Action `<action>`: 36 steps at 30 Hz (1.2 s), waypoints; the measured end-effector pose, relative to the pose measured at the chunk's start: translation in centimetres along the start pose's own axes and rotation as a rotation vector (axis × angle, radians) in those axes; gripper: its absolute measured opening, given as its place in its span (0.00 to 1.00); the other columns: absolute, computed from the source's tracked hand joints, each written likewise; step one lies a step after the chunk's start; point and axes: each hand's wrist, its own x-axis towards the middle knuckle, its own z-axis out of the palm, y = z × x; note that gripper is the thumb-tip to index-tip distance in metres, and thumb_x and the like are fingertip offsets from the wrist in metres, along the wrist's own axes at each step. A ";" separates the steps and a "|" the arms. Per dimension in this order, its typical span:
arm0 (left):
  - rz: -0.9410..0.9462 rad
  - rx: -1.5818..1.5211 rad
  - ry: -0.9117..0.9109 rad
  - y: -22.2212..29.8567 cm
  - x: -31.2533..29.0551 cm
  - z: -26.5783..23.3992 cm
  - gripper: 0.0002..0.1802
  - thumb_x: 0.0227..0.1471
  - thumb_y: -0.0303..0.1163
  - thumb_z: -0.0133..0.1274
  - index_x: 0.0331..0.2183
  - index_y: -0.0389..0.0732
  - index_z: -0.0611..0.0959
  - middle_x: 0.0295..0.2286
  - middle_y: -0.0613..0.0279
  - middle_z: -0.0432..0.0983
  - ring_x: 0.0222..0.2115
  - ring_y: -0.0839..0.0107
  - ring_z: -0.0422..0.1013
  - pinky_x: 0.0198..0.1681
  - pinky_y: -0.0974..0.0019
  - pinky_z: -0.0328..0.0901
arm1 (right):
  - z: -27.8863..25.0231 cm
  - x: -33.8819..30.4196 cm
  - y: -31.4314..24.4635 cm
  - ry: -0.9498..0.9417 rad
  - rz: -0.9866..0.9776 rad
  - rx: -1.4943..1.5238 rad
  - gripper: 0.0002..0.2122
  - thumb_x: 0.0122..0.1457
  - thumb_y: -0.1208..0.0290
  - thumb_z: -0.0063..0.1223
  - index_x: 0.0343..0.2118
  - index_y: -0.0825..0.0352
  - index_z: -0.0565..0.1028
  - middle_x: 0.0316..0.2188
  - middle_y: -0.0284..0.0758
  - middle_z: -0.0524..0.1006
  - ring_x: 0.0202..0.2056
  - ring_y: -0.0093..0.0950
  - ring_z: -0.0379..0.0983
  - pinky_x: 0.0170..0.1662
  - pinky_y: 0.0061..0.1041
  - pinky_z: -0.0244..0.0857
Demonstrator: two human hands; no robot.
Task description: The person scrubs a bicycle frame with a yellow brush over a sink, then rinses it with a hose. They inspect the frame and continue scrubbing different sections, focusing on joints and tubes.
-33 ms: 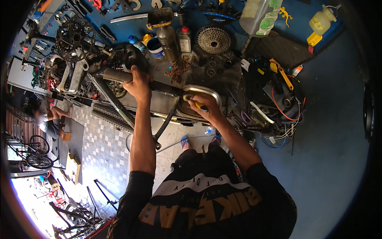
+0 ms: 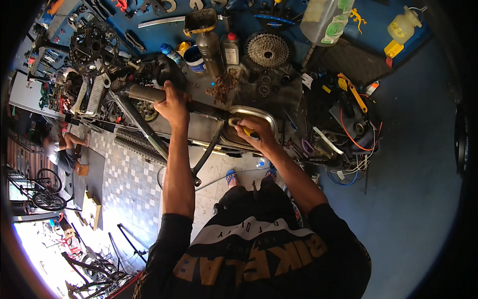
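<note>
Across the bench lies a dark bicycle frame (image 2: 208, 109), one tube slanting down toward the floor at the left. My left hand (image 2: 173, 105) is wrapped around its thick upper tube. At the frame's right end, over a shiny metal tray (image 2: 273, 119), my right hand (image 2: 258, 135) is closed on a tool with a yellow and black handle (image 2: 251, 133). A yellowish rounded part (image 2: 234, 121) shows between the fingers and the tube end. The tool's working end is hidden, so its kind cannot be made out.
Behind the frame stand a dark bottle (image 2: 211, 54), a red-capped bottle (image 2: 230, 49) and a blue tub (image 2: 193, 59). A cassette (image 2: 268, 50) leans at the back. Cables and tools crowd the right. A tyre (image 2: 139, 144) sits below the bench's left side; a person (image 2: 64, 149) sits far left.
</note>
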 end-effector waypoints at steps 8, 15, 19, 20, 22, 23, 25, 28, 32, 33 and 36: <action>0.020 -0.019 -0.008 0.1 0.3 0.8 0.22 0.66 0.33 0.53 0.19 0.41 0.70 0.12 0.66 0.65 0.10 0.76 0.60 0.15 0.65 0.63 | -0.3 0.6 0.2 -0.056 -0.078 -0.043 0.07 0.59 0.72 0.66 0.33 0.68 0.79 0.28 0.37 0.79 0.30 0.30 0.77 0.35 0.29 0.69; -0.024 -0.014 0.017 0.5 0.3 1.2 0.23 0.66 0.33 0.52 0.19 0.40 0.70 0.12 0.66 0.64 0.10 0.76 0.60 0.15 0.65 0.63 | 0.1 0.9 -0.1 -0.020 -0.068 0.000 0.08 0.59 0.69 0.65 0.31 0.67 0.78 0.25 0.37 0.77 0.26 0.32 0.75 0.32 0.30 0.67; 0.045 0.063 0.021 0.6 0.1 1.2 0.22 0.66 0.32 0.51 0.19 0.39 0.70 0.12 0.64 0.65 0.10 0.75 0.61 0.15 0.64 0.63 | 0.2 0.6 -0.1 -0.005 0.064 0.026 0.06 0.60 0.73 0.64 0.30 0.68 0.78 0.24 0.35 0.76 0.26 0.25 0.72 0.32 0.26 0.65; 0.031 0.038 0.009 0.6 0.1 1.2 0.22 0.67 0.32 0.51 0.19 0.39 0.70 0.11 0.64 0.65 0.10 0.74 0.61 0.15 0.64 0.63 | 0.3 0.7 0.0 -0.014 0.092 0.007 0.07 0.60 0.72 0.65 0.30 0.68 0.77 0.24 0.36 0.75 0.25 0.26 0.71 0.31 0.26 0.65; 0.020 0.020 -0.009 0.6 0.0 1.2 0.22 0.67 0.32 0.50 0.19 0.39 0.70 0.11 0.63 0.66 0.10 0.73 0.62 0.15 0.64 0.63 | 0.7 0.8 -0.1 -0.047 0.168 0.010 0.09 0.59 0.69 0.66 0.28 0.67 0.77 0.22 0.37 0.75 0.23 0.27 0.71 0.29 0.28 0.64; 0.034 0.023 -0.012 0.6 0.0 1.2 0.22 0.66 0.32 0.51 0.19 0.39 0.70 0.11 0.63 0.65 0.10 0.73 0.62 0.15 0.64 0.63 | 0.8 0.8 -0.1 0.055 0.227 0.003 0.10 0.59 0.68 0.65 0.28 0.66 0.76 0.20 0.36 0.74 0.22 0.25 0.70 0.29 0.27 0.64; 0.043 0.042 -0.006 0.6 -0.1 1.1 0.21 0.66 0.32 0.51 0.19 0.39 0.70 0.11 0.64 0.65 0.10 0.73 0.62 0.15 0.64 0.63 | 1.3 1.2 -0.1 0.183 0.242 0.047 0.09 0.61 0.67 0.62 0.27 0.65 0.76 0.19 0.34 0.73 0.21 0.26 0.69 0.29 0.27 0.64; 0.035 0.034 0.013 0.3 -0.2 1.2 0.21 0.66 0.32 0.51 0.20 0.40 0.70 0.11 0.64 0.64 0.10 0.74 0.62 0.15 0.65 0.63 | 2.5 1.7 -0.2 0.172 0.731 0.299 0.10 0.59 0.64 0.62 0.27 0.64 0.76 0.18 0.35 0.71 0.22 0.26 0.69 0.30 0.28 0.65; 0.042 -0.019 -0.039 0.5 0.0 1.0 0.21 0.66 0.31 0.51 0.20 0.40 0.70 0.11 0.65 0.63 0.10 0.75 0.60 0.15 0.65 0.63 | 2.9 2.1 0.4 0.026 0.629 -0.125 0.11 0.58 0.59 0.63 0.28 0.61 0.77 0.17 0.37 0.72 0.23 0.26 0.73 0.30 0.30 0.67; 0.019 -0.025 -0.035 0.5 -0.1 0.9 0.21 0.66 0.31 0.51 0.20 0.40 0.70 0.11 0.65 0.63 0.10 0.76 0.60 0.15 0.65 0.63 | 2.7 2.0 0.6 0.083 0.508 -0.134 0.12 0.59 0.56 0.59 0.28 0.60 0.78 0.18 0.38 0.75 0.23 0.33 0.76 0.30 0.34 0.68; -0.023 -0.052 -0.031 0.5 -0.3 0.9 0.21 0.66 0.32 0.51 0.19 0.41 0.70 0.11 0.66 0.63 0.10 0.76 0.59 0.15 0.65 0.63 | 2.8 2.4 0.9 0.082 0.542 0.057 0.13 0.60 0.54 0.56 0.29 0.59 0.78 0.21 0.40 0.77 0.26 0.40 0.77 0.31 0.37 0.69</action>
